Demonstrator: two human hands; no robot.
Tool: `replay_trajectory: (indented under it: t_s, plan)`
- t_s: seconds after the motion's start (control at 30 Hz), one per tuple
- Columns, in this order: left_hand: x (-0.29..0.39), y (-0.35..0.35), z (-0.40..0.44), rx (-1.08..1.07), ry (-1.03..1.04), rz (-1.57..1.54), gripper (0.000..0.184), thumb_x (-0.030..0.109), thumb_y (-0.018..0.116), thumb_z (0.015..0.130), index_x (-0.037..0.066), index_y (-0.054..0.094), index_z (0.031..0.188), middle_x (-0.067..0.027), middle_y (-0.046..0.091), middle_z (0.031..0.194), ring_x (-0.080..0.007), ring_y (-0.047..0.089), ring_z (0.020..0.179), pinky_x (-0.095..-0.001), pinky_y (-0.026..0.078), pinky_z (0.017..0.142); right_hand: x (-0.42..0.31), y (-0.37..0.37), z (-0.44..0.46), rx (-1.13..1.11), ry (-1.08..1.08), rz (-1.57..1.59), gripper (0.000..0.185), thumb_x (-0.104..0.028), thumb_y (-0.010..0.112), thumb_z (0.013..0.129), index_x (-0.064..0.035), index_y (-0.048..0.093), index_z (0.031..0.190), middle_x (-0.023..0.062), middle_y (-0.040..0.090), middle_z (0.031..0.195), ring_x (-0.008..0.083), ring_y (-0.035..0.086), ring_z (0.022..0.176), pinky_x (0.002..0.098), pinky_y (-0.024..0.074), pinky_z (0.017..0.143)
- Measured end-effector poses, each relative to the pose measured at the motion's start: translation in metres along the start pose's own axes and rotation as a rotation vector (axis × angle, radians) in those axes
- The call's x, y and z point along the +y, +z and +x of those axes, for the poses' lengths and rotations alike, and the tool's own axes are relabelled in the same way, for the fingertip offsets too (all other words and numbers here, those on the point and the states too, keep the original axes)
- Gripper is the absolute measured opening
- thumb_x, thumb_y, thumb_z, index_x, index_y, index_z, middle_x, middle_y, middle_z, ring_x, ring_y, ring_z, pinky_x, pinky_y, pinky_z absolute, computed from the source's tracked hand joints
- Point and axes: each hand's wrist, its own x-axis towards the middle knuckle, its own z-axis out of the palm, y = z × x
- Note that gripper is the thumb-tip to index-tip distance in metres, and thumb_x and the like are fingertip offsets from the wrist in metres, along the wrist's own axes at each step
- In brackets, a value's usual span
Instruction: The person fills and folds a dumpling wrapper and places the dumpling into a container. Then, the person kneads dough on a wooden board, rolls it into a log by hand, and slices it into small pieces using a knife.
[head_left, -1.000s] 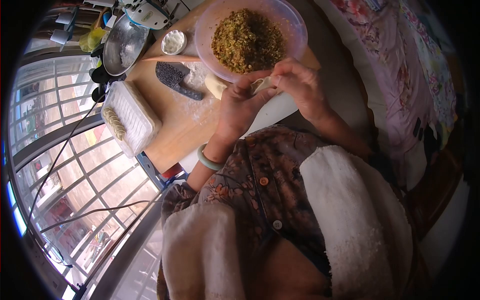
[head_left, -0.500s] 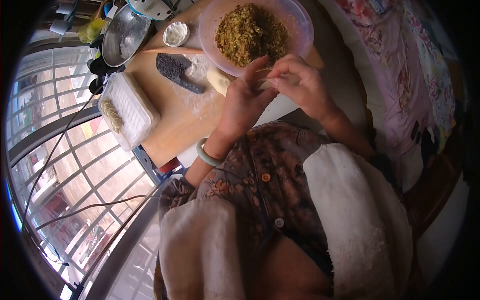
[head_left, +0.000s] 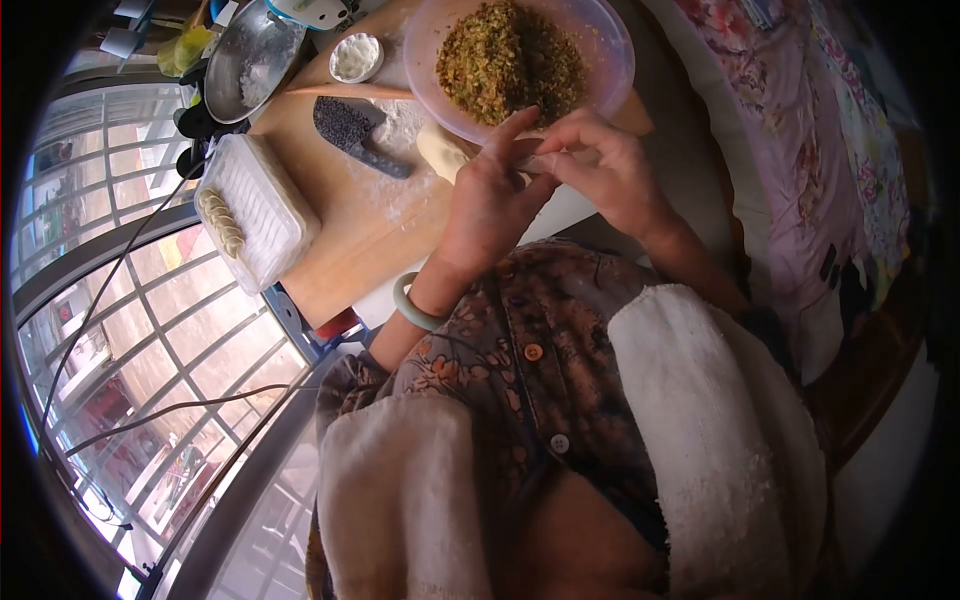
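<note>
On the left, dumplings (head_left: 221, 224) are trayed. Near the bowl (head_left: 609, 60), left hand (head_left: 490, 195) fingertips are closed on a dough piece (head_left: 532, 164), mostly hidden, pinched too by the right hand (head_left: 605, 168); probably light, soft, easily torn, best held by its edge.

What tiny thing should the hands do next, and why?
Probably pinch along the edge of the little piece of dough. The left hand and right hand meet around it, with fingertips close together, and a row of dumplings already lies in the white tray. This one is mostly hidden, so I can't tell whether it's closed.
</note>
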Motion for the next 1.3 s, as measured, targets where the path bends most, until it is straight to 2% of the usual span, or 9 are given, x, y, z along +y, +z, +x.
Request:
replay_trajectory:
  t_s: [0.1,0.2,0.3,0.4,0.5,0.7,0.9,1.1,1.3]
  plan:
    - [-0.008,0.003,-0.001,0.036,0.06,-0.002,0.058,0.005,0.074,0.084,0.004,0.05,0.137,-0.0095,0.072,0.105,-0.009,0.064,0.076,-0.0269,0.053,0.071,-0.001,0.001,-0.001,-0.002,0.054,0.015,0.009,-0.009,0.07,0.084,-0.0011,0.069,0.09,0.0035,0.065,0.088,0.0143,0.062,0.087,0.0305,0.0484,0.082]
    - [-0.026,0.001,0.003,-0.039,0.002,-0.21,0.051,0.01,0.075,0.086,0.002,0.056,0.132,-0.007,0.071,0.094,-0.0082,0.063,0.074,-0.0257,0.052,0.069,0.008,0.002,-0.002,0.028,0.099,0.14,0.011,-0.009,0.071,0.085,-0.0007,0.07,0.091,0.0039,0.065,0.089,0.0141,0.062,0.086,0.0295,0.0485,0.082]
    - [-0.026,-0.004,0.002,-0.12,-0.143,-0.281,0.044,0.014,0.076,0.087,0.0,0.061,0.126,-0.0036,0.068,0.082,-0.0071,0.061,0.071,-0.0241,0.051,0.066,0.007,0.002,-0.002,0.024,0.142,0.199,0.011,-0.009,0.071,0.085,-0.0005,0.07,0.093,0.0038,0.065,0.09,0.0132,0.062,0.089,0.0281,0.0484,0.082]
    - [-0.032,-0.003,0.003,-0.086,-0.108,-0.291,0.041,0.014,0.075,0.088,0.001,0.062,0.125,-0.0016,0.066,0.076,-0.0065,0.061,0.071,-0.0231,0.05,0.064,-0.007,0.004,0.001,0.026,0.043,0.002,0.013,-0.009,0.071,0.085,-0.0016,0.072,0.096,0.0044,0.065,0.093,0.0141,0.062,0.091,0.0288,0.049,0.082]
    - [-0.039,0.0,0.003,-0.039,-0.071,-0.23,0.038,0.013,0.074,0.088,0.002,0.065,0.124,-0.0014,0.066,0.073,-0.0064,0.059,0.066,-0.0241,0.049,0.061,-0.003,0.004,0.003,-0.001,-0.066,-0.112,0.013,-0.009,0.072,0.085,-0.0029,0.072,0.097,0.0057,0.065,0.096,0.0163,0.063,0.093,0.0308,0.0495,0.082]
    - [-0.032,0.003,0.003,-0.003,-0.018,0.01,0.035,0.016,0.072,0.089,0.003,0.067,0.12,-0.0021,0.063,0.063,-0.0068,0.056,0.058,-0.0266,0.048,0.056,0.004,0.003,0.002,0.035,-0.112,-0.156,0.014,-0.009,0.073,0.083,-0.0037,0.073,0.096,0.0067,0.066,0.092,0.0195,0.064,0.089,0.0326,0.0495,0.081]
    - [-0.028,0.004,0.002,-0.009,-0.081,-0.06,0.034,0.017,0.072,0.087,0.004,0.067,0.119,-0.0047,0.064,0.063,-0.0083,0.057,0.057,-0.0282,0.049,0.056,-0.002,0.006,0.002,0.053,0.02,-0.025,0.012,-0.01,0.073,0.082,-0.0029,0.072,0.092,0.0064,0.066,0.092,0.02,0.065,0.088,0.0334,0.0497,0.082]
    - [-0.04,0.003,0.002,-0.049,-0.081,0.015,0.036,0.02,0.072,0.087,0.004,0.067,0.119,-0.0055,0.064,0.063,-0.0108,0.058,0.056,-0.0292,0.049,0.056,0.007,0.006,0.003,0.027,-0.145,-0.229,0.01,-0.009,0.073,0.082,-0.0028,0.071,0.089,0.0062,0.067,0.093,0.0188,0.064,0.089,0.0322,0.0497,0.082]
    - [-0.05,0.004,0.001,-0.056,-0.014,-0.035,0.037,0.02,0.073,0.087,0.004,0.067,0.12,-0.0067,0.064,0.066,-0.0094,0.056,0.059,-0.03,0.048,0.057,0.011,0.005,0.001,-0.004,-0.003,-0.076,0.01,-0.01,0.072,0.083,-0.0032,0.071,0.089,0.0058,0.066,0.091,0.0191,0.064,0.091,0.0321,0.0493,0.084]
